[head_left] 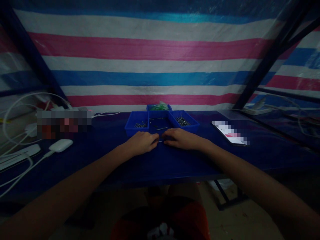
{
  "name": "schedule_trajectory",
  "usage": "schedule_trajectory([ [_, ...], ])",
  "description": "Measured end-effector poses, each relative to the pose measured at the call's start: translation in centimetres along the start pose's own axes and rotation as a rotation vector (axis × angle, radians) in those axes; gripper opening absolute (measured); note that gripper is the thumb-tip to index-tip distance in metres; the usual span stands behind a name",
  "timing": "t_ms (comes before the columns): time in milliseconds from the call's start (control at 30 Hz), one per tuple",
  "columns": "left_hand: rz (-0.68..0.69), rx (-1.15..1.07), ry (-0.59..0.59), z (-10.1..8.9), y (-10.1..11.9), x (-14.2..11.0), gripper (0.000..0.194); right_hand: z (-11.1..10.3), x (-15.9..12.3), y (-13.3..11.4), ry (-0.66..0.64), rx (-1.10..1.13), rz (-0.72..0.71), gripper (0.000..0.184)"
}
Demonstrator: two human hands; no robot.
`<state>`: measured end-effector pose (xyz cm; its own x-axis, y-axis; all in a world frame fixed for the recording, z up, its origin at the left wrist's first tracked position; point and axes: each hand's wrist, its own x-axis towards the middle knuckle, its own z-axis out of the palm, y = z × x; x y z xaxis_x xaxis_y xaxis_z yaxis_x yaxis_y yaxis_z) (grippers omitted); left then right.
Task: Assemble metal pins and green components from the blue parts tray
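Observation:
Over the blue table, my left hand (pixel 146 141) and my right hand (pixel 177 138) face each other with curled fingers. A thin, light metal piece (pixel 160 141) spans the small gap between their fingertips, and both hands seem to pinch its ends. Its exact kind is too small to make out. Just beyond the hands lies a slim metal rod (pixel 162 128). A left blue tray (pixel 127 126) and a right blue tray (pixel 195 125) contain several small metal parts. The middle blue tray (pixel 157 114) has a few thin pieces in it.
A back tray (pixel 148 107) holds green and clear plastic (pixel 160 106). To the right lies a phone (pixel 228 133), partly blurred out. On the left are white cables (pixel 32 170), a white charger (pixel 61 145) and a pixelated patch. Striped sheeting (pixel 160 50) hangs behind the table.

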<state>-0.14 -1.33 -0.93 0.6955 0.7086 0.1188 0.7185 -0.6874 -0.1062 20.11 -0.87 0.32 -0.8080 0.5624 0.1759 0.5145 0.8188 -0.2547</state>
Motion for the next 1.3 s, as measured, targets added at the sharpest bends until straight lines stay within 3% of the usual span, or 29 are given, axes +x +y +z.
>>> schedule_trajectory([
  [167, 0.027, 0.007, 0.020, -0.33, 0.30, -0.09, 0.020, 0.01, 0.11, -0.21, -0.004, 0.023, 0.013, 0.013],
  [500, 0.052, 0.015, 0.082, -0.15, 0.24, -0.06, 0.019, 0.58, 0.29, -0.19, 0.019, 0.039, 0.008, 0.012],
  [733, -0.020, -0.017, 0.102, -0.54, -0.14, -0.09, 0.026, 0.36, 0.19, 0.23, 0.089, 0.008, 0.020, 0.013],
  [1300, -0.058, 0.048, 0.100, -0.42, -0.43, -0.03, 0.024, 0.26, 0.11, 0.41, 0.096, -0.007, 0.080, 0.012],
])
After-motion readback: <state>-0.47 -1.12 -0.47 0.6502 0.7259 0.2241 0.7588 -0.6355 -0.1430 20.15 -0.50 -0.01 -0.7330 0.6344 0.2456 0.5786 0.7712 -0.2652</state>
